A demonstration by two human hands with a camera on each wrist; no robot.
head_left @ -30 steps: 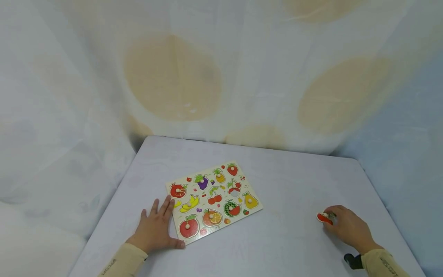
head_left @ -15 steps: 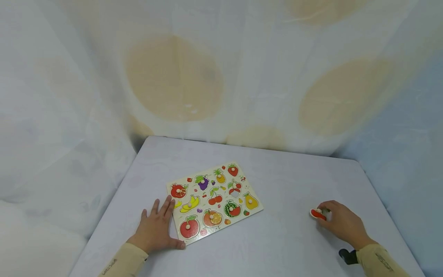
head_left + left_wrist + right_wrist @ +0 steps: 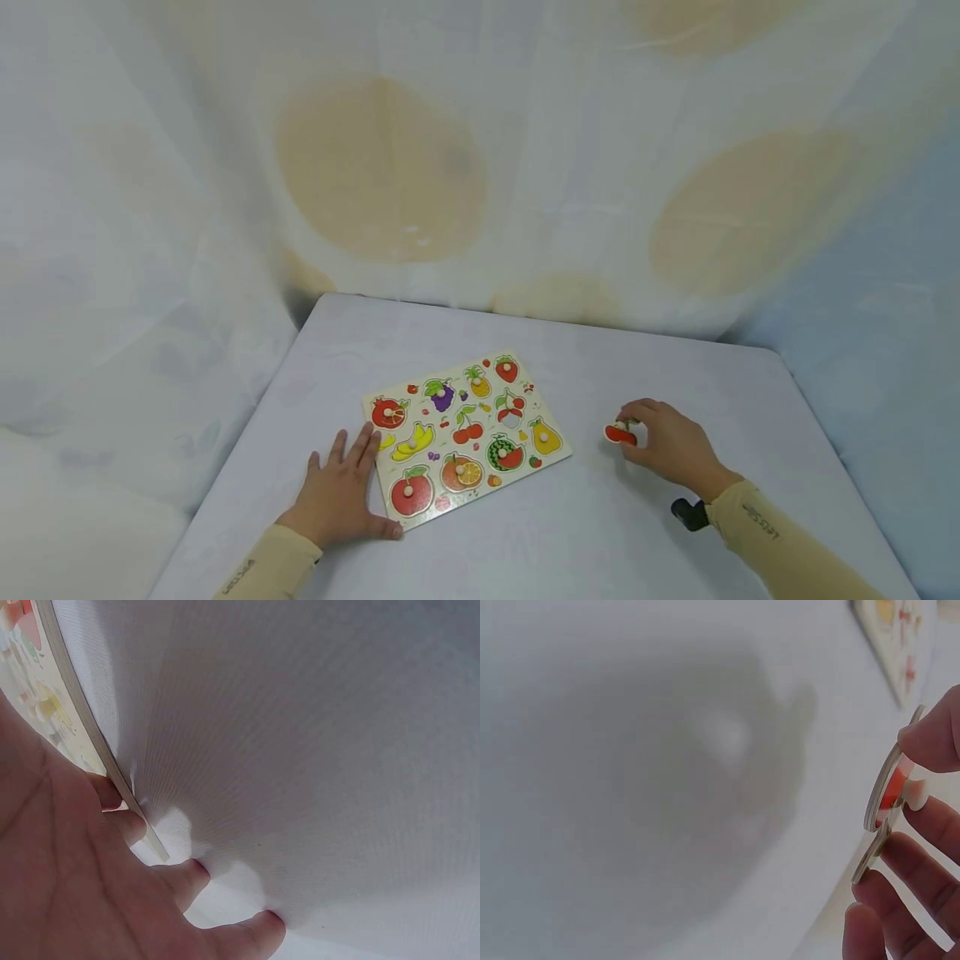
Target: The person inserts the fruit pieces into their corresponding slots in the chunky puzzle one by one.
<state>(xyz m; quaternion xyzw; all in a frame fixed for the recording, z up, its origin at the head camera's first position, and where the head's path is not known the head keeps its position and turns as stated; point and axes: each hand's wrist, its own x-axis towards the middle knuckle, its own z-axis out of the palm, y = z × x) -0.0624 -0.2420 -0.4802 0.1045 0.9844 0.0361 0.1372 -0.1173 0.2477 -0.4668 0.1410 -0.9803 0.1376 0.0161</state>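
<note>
In the head view, a fruit puzzle board (image 3: 480, 423) lies at an angle left of the table's middle. Its fruit pieces, such as an apple (image 3: 412, 497) and a pear (image 3: 546, 438), have small knobs; one spot in the right part shows a pale grey patch (image 3: 509, 422). My left hand (image 3: 337, 492) is spread along the board's left edge, fingertips touching the board and table. Right of the board, my right hand (image 3: 678, 446) pinches a red puzzle piece (image 3: 620, 433) above the table. In the right wrist view, its white knob (image 3: 915, 793) is beside the fingers.
A white cloth covers the table (image 3: 540, 542). Behind it hangs pale fabric (image 3: 555, 167) with large tan spots, and more fabric lines both sides. A black device (image 3: 690, 514) sits under the right wrist.
My right hand has carried the red puzzle piece leftward from the table's right side, closer to the board. The left hand and the board have stayed in place.
</note>
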